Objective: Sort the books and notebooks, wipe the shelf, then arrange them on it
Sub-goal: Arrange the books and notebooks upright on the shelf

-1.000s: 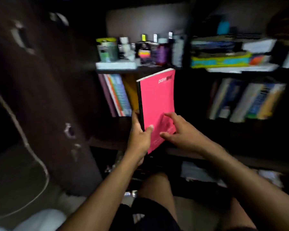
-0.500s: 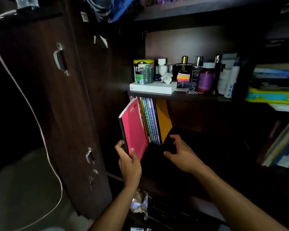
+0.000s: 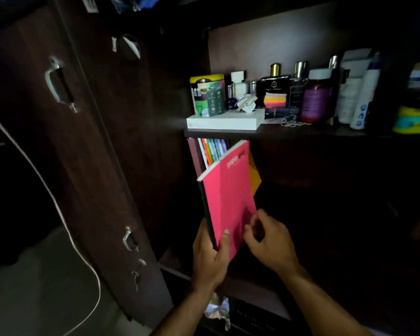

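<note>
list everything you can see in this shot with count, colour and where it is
notebook: one, pink, tilted in front of the lower shelf, held at its bottom end
upright books: several, mixed colours, left end of the lower shelf
orange book: one, behind the notebook
tin: one, green and yellow, on the white box
white box: one, upper shelf, left end
bottles: several, dark and purple, upper shelf
cupboard door: one, dark brown, left
cable: one, white, hanging left
left hand: grips the notebook's spine edge
right hand: fingers curled at the notebook's lower right edge
</note>
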A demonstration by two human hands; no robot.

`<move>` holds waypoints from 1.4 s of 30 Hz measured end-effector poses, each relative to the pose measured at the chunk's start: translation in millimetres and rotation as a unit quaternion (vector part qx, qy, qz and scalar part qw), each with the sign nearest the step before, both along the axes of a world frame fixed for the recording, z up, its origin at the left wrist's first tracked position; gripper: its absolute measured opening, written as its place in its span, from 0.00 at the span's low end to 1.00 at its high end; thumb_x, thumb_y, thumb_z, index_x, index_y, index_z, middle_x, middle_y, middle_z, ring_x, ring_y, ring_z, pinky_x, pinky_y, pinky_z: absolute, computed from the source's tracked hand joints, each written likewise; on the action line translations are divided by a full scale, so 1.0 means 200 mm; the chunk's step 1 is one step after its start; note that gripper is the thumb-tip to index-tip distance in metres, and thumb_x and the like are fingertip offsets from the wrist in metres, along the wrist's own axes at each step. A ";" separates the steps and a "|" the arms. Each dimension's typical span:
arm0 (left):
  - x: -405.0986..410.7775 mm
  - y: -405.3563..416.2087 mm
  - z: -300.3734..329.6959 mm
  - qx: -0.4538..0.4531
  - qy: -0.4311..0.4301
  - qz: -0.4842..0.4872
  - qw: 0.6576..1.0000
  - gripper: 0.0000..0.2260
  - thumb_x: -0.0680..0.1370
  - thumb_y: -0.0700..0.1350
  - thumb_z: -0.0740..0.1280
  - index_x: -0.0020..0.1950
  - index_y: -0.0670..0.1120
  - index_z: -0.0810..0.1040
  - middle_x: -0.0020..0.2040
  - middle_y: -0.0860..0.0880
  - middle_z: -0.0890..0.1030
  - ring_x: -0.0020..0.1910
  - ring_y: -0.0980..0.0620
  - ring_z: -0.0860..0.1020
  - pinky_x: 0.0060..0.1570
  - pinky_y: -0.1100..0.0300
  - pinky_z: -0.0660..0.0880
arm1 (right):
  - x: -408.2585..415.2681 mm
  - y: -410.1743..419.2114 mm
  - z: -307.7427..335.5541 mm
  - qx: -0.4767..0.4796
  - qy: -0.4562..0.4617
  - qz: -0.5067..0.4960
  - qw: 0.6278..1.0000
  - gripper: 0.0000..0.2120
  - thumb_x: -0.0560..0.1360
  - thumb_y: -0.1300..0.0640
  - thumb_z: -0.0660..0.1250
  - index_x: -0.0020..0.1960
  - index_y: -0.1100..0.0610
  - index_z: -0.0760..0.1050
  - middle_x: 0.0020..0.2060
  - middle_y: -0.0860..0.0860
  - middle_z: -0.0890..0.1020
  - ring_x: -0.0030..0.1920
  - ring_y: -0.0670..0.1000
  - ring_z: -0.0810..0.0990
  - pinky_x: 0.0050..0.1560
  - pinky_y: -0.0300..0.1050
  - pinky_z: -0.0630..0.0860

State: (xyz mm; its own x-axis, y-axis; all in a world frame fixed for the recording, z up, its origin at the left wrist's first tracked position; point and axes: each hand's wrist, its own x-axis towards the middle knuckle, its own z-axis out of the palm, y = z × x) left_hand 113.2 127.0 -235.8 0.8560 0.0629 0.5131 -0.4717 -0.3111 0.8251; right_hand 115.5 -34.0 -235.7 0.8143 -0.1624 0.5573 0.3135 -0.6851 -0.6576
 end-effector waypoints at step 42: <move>0.33 -0.51 -0.03 0.050 0.045 0.039 0.997 0.22 0.74 0.47 0.64 0.69 0.50 0.80 0.64 0.52 0.74 0.62 0.58 0.77 0.66 0.55 0.75 | 0.45 -0.20 -0.03 0.009 0.170 0.120 0.978 0.32 0.80 0.49 0.62 0.80 0.49 0.52 0.75 0.54 0.63 0.72 0.59 0.68 0.74 0.54 0.62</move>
